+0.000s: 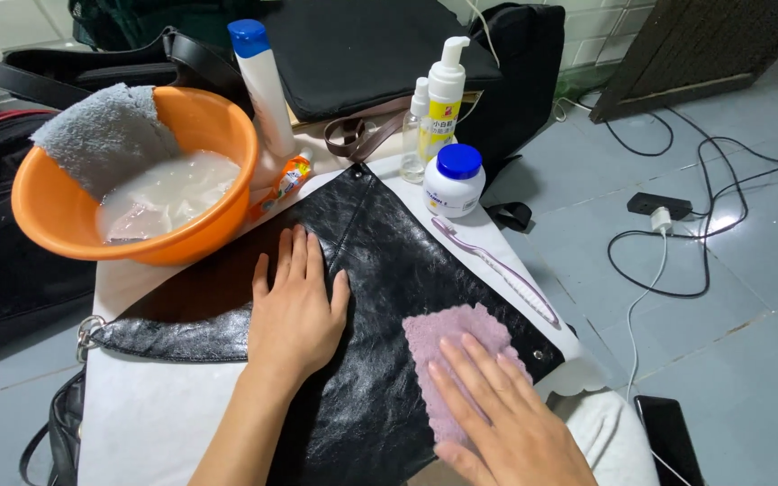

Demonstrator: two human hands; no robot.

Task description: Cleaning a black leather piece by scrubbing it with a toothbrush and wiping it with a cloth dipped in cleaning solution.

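Basically: black leather bag [380,270] flat on white table [150,414]. Left hand [294,310] spread, pressing bag centre; right hand [497,409] flat on pink cloth [447,337] at bag's right edge. Risks: orange basin [137,180] behind bag (full, near table edge) tipping; toothbrush [497,270] beside bag knocked off.

Beyond the left hand [294,310]: tall blue-capped white bottle [261,85], yellow-labelled pump bottle [444,99], squat blue-lidded white jar [455,182].

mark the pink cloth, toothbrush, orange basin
pink cloth [456,337]: head view, bare upper part above the fingers.
toothbrush [506,270]: head view, mid handle.
orange basin [227,121]: head view, inner right wall.
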